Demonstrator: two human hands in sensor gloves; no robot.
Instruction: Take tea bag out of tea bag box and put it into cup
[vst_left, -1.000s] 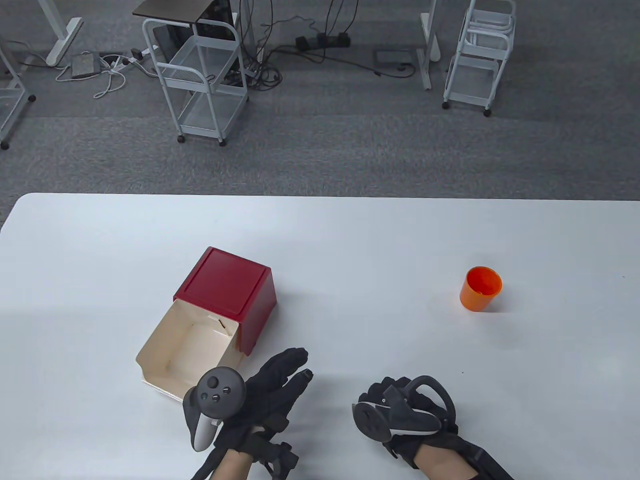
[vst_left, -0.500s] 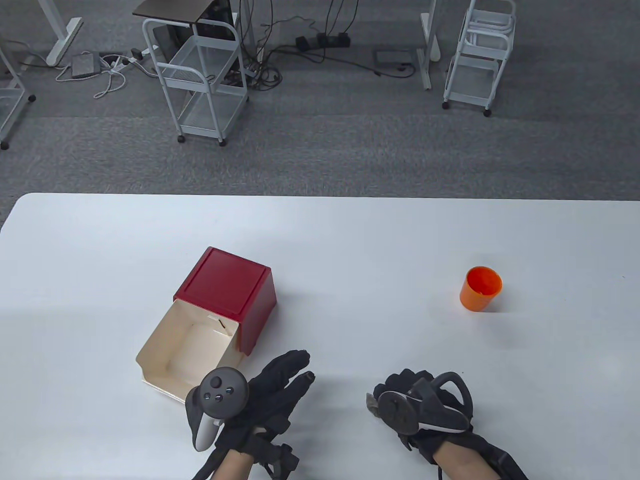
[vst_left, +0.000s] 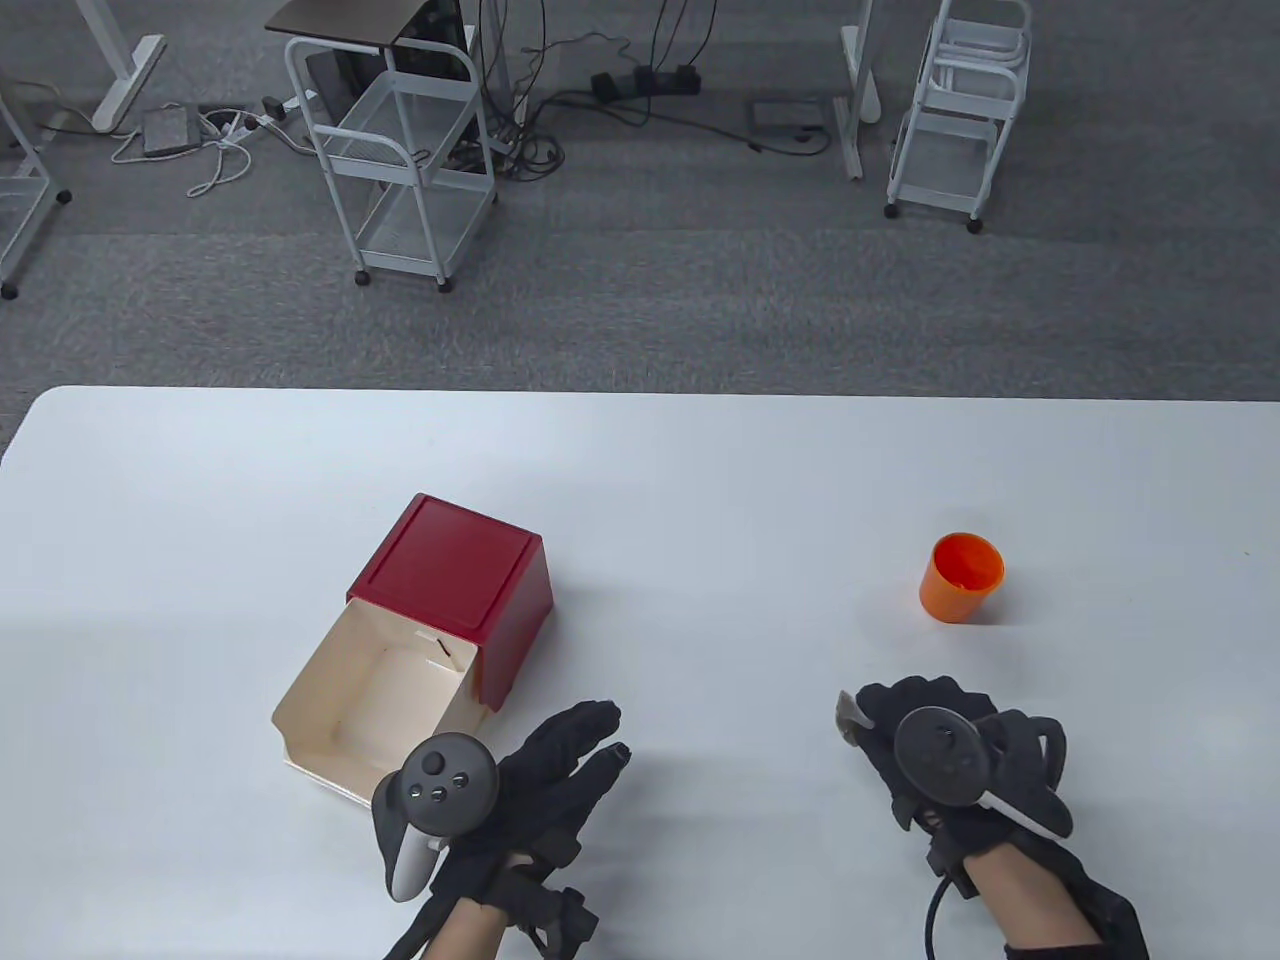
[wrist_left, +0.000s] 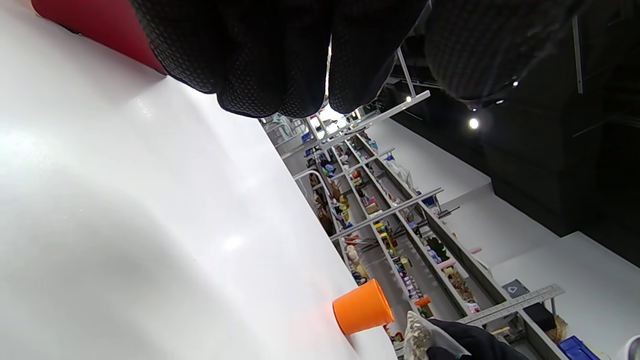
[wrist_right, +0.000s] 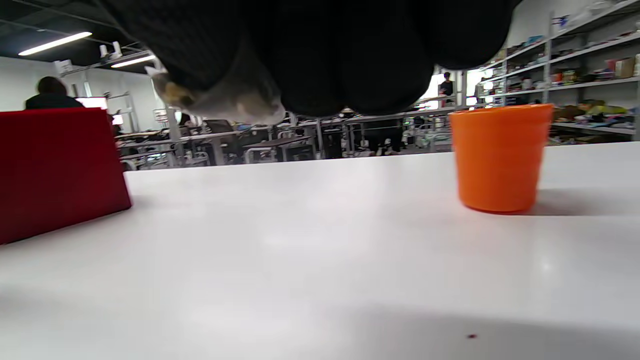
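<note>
The red tea bag box (vst_left: 450, 585) stands left of centre with its cream drawer (vst_left: 370, 700) pulled out toward me. The orange cup (vst_left: 960, 577) stands upright at the right; it also shows in the right wrist view (wrist_right: 500, 156) and the left wrist view (wrist_left: 362, 314). My right hand (vst_left: 900, 725) holds a pale tea bag (vst_left: 850, 718) in its fingers, low over the table, below and left of the cup. The tea bag also shows in the right wrist view (wrist_right: 220, 100). My left hand (vst_left: 560, 765) rests flat and empty beside the drawer, fingers extended.
The white table (vst_left: 700, 480) spans the view. Beyond its far edge are wire carts (vst_left: 400, 150) and cables on grey carpet. The box's red side (wrist_right: 55, 170) lies left of my right hand.
My right hand has moved right and slightly away from me, toward the cup, carrying the tea bag. The left hand, box and cup have stayed still.
</note>
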